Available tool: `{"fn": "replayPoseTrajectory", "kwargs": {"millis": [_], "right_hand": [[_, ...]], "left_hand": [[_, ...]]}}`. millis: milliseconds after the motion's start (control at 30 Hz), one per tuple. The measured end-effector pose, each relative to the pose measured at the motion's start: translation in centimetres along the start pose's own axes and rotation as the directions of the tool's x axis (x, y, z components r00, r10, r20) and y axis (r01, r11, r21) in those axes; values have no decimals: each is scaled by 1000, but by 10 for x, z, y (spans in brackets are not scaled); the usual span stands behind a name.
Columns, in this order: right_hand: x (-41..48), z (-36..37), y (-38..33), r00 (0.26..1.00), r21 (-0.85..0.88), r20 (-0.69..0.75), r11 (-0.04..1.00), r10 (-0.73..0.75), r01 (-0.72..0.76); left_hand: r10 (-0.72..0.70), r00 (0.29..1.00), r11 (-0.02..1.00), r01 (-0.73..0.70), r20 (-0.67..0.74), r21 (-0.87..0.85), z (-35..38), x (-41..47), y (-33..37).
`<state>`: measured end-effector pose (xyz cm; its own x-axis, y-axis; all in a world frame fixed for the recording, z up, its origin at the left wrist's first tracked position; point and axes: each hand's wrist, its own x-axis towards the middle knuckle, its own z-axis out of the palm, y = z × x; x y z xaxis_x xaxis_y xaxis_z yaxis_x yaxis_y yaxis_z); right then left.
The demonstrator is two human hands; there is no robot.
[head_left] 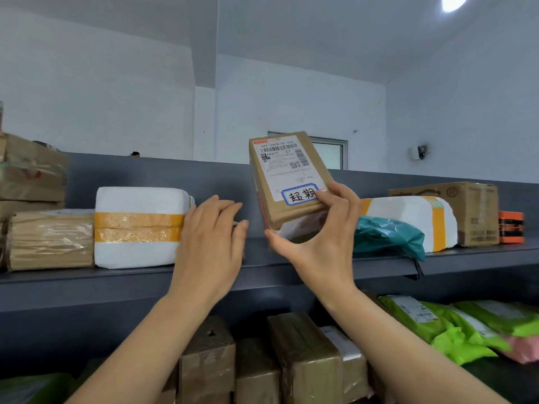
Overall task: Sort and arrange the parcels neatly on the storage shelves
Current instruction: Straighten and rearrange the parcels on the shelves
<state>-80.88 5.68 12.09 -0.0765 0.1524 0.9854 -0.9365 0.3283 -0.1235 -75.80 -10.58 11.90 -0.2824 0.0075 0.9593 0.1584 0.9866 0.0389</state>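
Fingers (335,199) of the right hand (318,246) are pinching the box (287,176) at its lower end, thumb underneath, holding it tilted over the shelf (87,279). Left hand (210,231) is lying nearly straight-fingered just beside the white parcel (140,228).

Upright labelled brown parcel (287,179), above shelf (116,277)

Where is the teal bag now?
In the head view the teal bag lies on the upper shelf, right of the right hand, in front of a white taped parcel.
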Motion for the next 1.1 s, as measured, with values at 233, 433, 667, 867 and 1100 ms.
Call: {"fn": "replayPoseTrajectory", "kwargs": {"millis": [233, 433, 667, 867, 1100], "right_hand": [[-3, -48, -27, 998, -14, -39, 999, -48, 47], [-14, -123, -29, 996, -125, 80, 991, -32, 42], [-30, -267, -14, 932, -207, 224, 948, 285, -240], [-42, -424, -8, 898, -416, 226, 871, 379, -263], [-76, -618, -19, 752, -615, 202, 679, 628, -401]], "left_hand": [[-209, 859, 308, 512, 468, -802, -29, 2, 80], [-104, 808, 66, 588, 580, -806, -26, -9, 128], [-45, 828, 135, 559, 559, -818, -18, -40, 241], [44, 767, 80, 635, 640, -768, 2, -83, 379], [250, 619, -92, 780, 744, -618, 26, -163, 550]]}}
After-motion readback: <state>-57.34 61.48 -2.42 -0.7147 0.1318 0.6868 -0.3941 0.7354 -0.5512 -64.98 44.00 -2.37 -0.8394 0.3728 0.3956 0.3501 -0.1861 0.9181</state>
